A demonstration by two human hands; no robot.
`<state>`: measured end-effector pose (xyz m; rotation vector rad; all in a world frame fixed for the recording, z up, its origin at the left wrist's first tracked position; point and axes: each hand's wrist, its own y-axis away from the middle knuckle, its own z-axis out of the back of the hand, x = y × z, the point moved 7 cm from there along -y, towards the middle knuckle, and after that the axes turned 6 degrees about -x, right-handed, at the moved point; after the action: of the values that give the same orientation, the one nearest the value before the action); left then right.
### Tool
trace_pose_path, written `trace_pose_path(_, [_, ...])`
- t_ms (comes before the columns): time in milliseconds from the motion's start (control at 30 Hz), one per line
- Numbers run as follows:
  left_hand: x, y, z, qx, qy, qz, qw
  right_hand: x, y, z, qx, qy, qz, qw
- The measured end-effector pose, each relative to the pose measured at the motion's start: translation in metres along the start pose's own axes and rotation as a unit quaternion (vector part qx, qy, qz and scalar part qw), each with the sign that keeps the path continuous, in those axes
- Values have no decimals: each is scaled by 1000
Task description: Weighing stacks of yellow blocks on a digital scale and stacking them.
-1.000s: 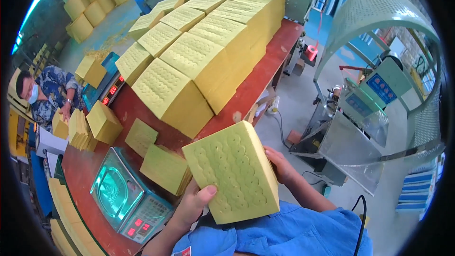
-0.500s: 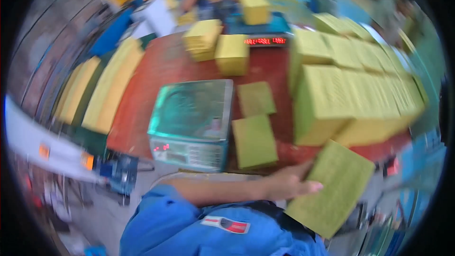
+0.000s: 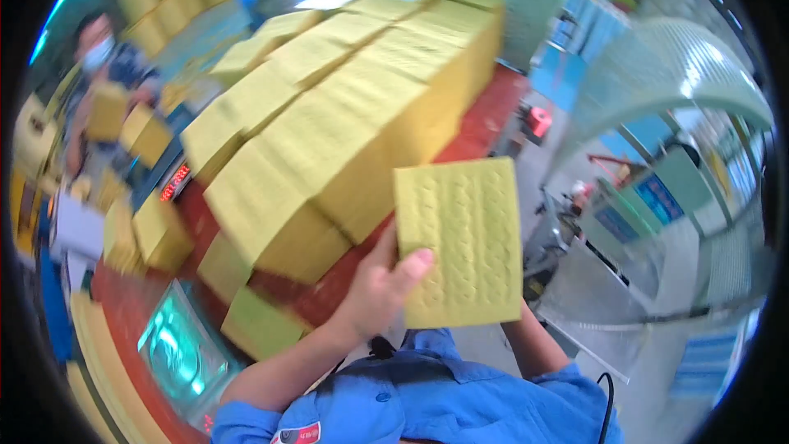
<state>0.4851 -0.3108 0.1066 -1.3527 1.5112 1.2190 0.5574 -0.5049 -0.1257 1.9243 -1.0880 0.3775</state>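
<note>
My left hand (image 3: 382, 284) grips a flat pad of yellow paper (image 3: 460, 238) by its left edge, thumb on the front face and the other fingers out of sight behind. Rows of curved punched or embossed marks run down the pad, which is held upright in front of my chest. My right forearm (image 3: 534, 341) reaches up behind the pad's lower right corner; that hand is hidden by the pad. Beyond my left hand stand long rows of stacked yellow paper blocks (image 3: 329, 144) on the red table (image 3: 485, 119).
A lit scale (image 3: 182, 345) stands at the lower left, near loose yellow pads (image 3: 261, 321). Another scale with a red display (image 3: 175, 182) is farther back. A masked person (image 3: 103, 86) there holds a yellow block. Metal machinery with a curved clear cover (image 3: 666, 74) is at the right.
My view has swung to the right, so the scale now lies at the far left. The pad in my left hand has come up and turned more upright. My right forearm has come into view.
</note>
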Motion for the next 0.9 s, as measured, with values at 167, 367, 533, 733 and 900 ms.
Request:
trace_pose_path(167, [4,-107,-67,73,24,-3,997,111,-46,14,44,-42,113,992])
trace_pose_path(367, [1,-226,-113,72,-14,-57,996,181,-121,21,40,-94,172,980])
trace_pose_path(533, [2,-280,-125,46,-23,-82,995,194,-161,30,-66,-61,164,982])
trace_pose_path(733, [-6,-315,-138,42,-49,-76,995,199,-175,26,-99,-78,182,975])
trace_pose_path(900, [-21,-368,-156,-40,-211,-172,961,236,-215,34,-130,-30,221,966])
